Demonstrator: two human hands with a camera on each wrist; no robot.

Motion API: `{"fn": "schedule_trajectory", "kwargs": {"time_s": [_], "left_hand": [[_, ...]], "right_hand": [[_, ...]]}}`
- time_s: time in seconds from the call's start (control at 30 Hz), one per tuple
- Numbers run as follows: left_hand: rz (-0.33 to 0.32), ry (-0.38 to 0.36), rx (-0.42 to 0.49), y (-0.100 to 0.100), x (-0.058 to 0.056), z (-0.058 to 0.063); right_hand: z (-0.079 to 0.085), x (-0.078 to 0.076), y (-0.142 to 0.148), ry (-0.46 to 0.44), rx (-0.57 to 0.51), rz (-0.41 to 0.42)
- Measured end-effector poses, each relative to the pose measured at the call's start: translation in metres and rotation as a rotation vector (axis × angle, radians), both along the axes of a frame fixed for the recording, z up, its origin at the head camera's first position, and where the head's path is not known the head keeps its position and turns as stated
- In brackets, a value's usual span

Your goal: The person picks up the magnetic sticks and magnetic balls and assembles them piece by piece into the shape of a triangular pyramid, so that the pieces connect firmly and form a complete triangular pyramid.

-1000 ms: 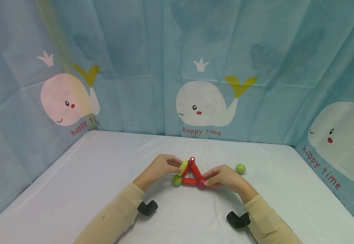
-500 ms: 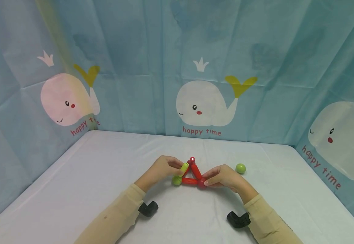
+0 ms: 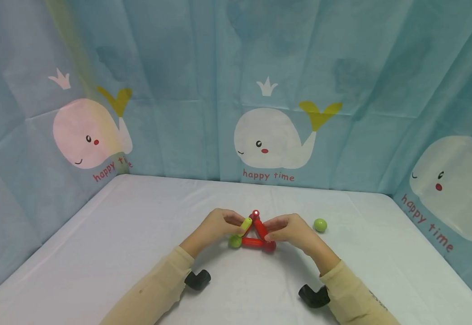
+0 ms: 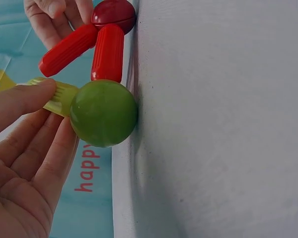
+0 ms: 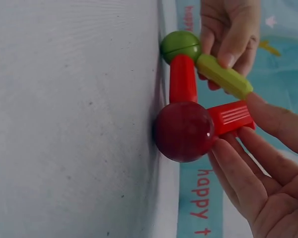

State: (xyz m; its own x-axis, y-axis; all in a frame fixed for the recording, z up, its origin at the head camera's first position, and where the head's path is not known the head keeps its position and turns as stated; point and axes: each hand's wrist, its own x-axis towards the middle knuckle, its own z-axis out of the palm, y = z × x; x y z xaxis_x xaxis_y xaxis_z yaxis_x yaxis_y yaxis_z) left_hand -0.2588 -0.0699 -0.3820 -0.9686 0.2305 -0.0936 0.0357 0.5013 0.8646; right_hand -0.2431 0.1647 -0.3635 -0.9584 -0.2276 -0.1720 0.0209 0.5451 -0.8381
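Observation:
A triangle of magnetic sticks and balls lies on the white table. Its near red stick [image 3: 253, 242] joins a green ball [image 3: 235, 241] on the left to a dark red ball [image 3: 269, 246] on the right. My left hand [image 3: 221, 225] pinches a yellow-green stick [image 4: 62, 96] that rises from the green ball. With thumb and fingertips my right hand [image 3: 294, 232] pinches another red stick [image 5: 233, 117] rising from the dark red ball. At the back corner a red stick end [image 3: 256, 213] points up. The yellow-green stick partly covers the triangle's left side in the head view.
A loose green ball [image 3: 320, 225] lies to the right, beyond my right hand. Black elbow-shaped pieces [image 3: 198, 280] sit at both wrists. A blue curtain [image 3: 179, 135] printed with whales stands behind the white table [image 3: 158, 203].
My right hand has left the dark red ball, moving up and slightly left onto the red stick. My left hand stays on the yellow-green stick, which now tilts slightly further right.

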Motion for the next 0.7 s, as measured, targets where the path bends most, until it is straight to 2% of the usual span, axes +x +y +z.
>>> {"fn": "schedule_trajectory", "kwargs": {"time_s": [0.2,0.7], "left_hand": [[-0.012,0.017,-0.025,0.000,0.000,-0.001],[-0.041,0.041,-0.033,0.002,0.001,0.000]], "right_hand": [[-0.003,-0.004,-0.009,0.023,-0.003,-0.031],[-0.006,-0.007,-0.011,0.072,-0.007,0.003]]}}
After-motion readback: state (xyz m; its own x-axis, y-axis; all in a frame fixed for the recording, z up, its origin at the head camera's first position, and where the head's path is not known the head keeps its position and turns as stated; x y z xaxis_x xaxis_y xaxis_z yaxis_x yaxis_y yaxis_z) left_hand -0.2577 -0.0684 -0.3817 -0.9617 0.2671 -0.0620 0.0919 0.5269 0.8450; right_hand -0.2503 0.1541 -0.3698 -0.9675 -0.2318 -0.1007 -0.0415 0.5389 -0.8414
